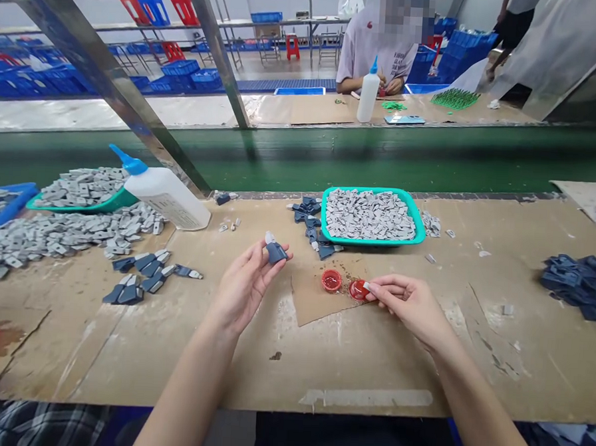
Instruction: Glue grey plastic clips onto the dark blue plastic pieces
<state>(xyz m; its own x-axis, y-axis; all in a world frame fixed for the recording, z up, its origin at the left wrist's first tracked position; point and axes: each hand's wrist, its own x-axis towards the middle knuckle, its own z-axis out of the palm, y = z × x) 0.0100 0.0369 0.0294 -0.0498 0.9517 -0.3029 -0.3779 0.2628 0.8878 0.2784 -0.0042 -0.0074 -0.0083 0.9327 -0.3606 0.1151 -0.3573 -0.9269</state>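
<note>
Between thumb and fingers, my left hand grips a dark blue plastic part with a light grey tip, held above the cardboard. My right hand pinches a small light grey plastic piece at the right-hand red cap, which has liquid in it; whether the piece touches the liquid I cannot tell. Just left of it stands another red cap with liquid. Both caps are on a small cardboard square. Behind them is a teal tray heaped with small grey pieces.
A white bottle with a blue nozzle leans at left, near piled grey pieces and several joined parts. Dark blue parts lie at right. A green belt separates me from a person working opposite. A metal post slants at left.
</note>
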